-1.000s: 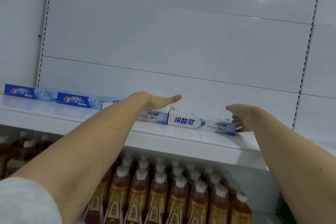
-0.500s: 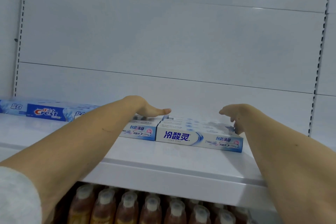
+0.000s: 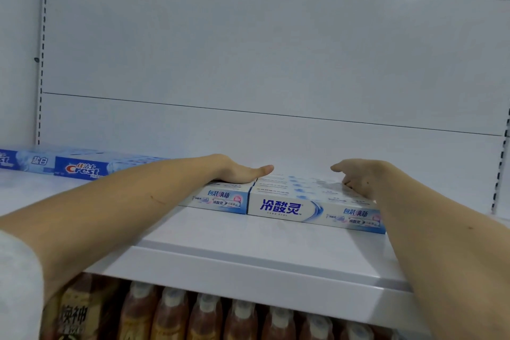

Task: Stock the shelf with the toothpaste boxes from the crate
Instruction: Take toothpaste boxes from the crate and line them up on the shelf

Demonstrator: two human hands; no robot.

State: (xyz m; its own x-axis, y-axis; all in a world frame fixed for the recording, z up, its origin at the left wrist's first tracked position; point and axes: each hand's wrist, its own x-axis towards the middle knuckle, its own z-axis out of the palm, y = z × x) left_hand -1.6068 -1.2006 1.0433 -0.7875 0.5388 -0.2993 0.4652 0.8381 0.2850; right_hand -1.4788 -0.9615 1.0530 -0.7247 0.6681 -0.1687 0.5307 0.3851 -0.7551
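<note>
Toothpaste boxes (image 3: 309, 205) lie in rows mid-frame on the shelf (image 3: 248, 251), the left hand (image 3: 237, 172) pressing flat on them, the right hand (image 3: 358, 176) loosely curled at their right end; an uneven shove could skew them.

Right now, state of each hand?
Left hand: open, palm flat on the white toothpaste boxes.
Right hand: fingers curled down on the same boxes' right end; whether it holds them cannot be told.
</note>
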